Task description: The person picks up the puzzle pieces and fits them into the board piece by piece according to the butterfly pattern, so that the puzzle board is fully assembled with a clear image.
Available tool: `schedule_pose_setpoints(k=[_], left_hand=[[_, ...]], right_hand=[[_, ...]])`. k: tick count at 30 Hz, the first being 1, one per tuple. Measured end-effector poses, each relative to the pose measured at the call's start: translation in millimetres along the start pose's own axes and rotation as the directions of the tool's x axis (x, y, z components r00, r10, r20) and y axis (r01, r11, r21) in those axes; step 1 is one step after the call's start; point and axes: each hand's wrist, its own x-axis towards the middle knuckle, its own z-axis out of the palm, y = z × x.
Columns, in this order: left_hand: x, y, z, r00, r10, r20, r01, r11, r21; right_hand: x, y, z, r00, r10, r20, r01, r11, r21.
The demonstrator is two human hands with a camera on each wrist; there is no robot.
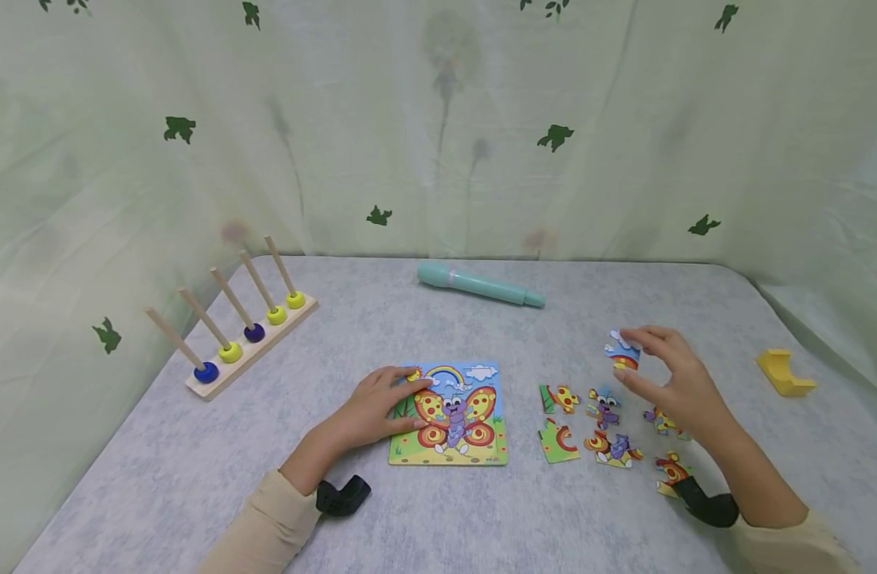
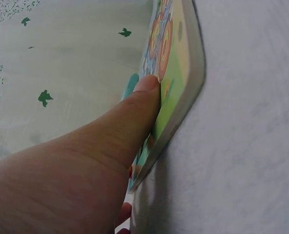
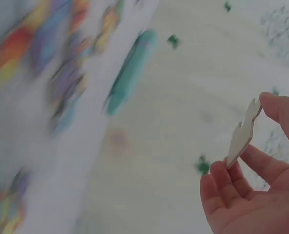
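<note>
The left hand [image 1: 379,405] rests on the left part of a square butterfly picture board [image 1: 456,422]; its thumb [image 2: 134,107] lies on the board's face in the left wrist view. Above the table, the right hand [image 1: 678,383] pinches a puzzle piece [image 1: 623,351] with blue sky and a red band between thumb and fingers. The right wrist view shows that piece [image 3: 243,136] nearly edge-on, its pale side visible. Several loose pieces lie right of the board, among them a green one [image 1: 557,441] and one with a purple body [image 1: 614,450].
A wooden peg stand [image 1: 255,348] with blue and yellow rings stands at the left. Towards the back edge lies a teal stick-shaped object [image 1: 481,285]. A yellow curved block [image 1: 784,373] sits at the far right. Behind the table [image 1: 438,526] hangs a pale curtain with green shapes.
</note>
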Motion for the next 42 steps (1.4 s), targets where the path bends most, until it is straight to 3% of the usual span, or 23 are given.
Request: schedule_pose_setpoints(k=[6,10,16,25,31,37,42], left_hand=[[0.1,-0.3,-0.7,1.0,0.009,-0.003,-0.009,1.0,-0.003],[-0.2,-1.1,-0.8,1.0,0.011,-0.001,-0.011,1.0,-0.001],[-0.5,-1.1,-0.3,1.0,0.021,-0.007,-0.021,1.0,0.006],[0.3,1.1,-1.6,1.0,-0.004,0.004,0.004,1.0,0.018],[2.0,6.2,-4.4,1.0,-0.022,-0.006,0.022,0.998,0.052],[5.9,16.7,-3.2,0.997,-0.028,-0.067,0.038,0.988,0.15],[12.4,26.2,1.9,0.993,0.063,-0.104,-0.042,0.98,0.193]], right_hand=[[17.9,-35.2,27.4,0.988,-0.149,0.03,0.147,0.986,0.08],[27.7,-51.6,53.7,0.977,-0.192,0.088,0.176,0.97,0.166],[35.2,-62.2,93.2,0.963,-0.177,0.202,0.127,0.963,0.238],[38.4,-52.2,128.9,0.926,-0.063,0.371,0.001,0.986,0.164],[41.7,-47.1,142.1,0.91,-0.059,0.409,0.01,0.993,0.119],[42.8,-46.4,149.0,0.902,-0.01,0.431,-0.01,0.999,0.044],[42.2,-46.7,149.6,0.905,-0.01,0.424,-0.009,0.999,0.042]])
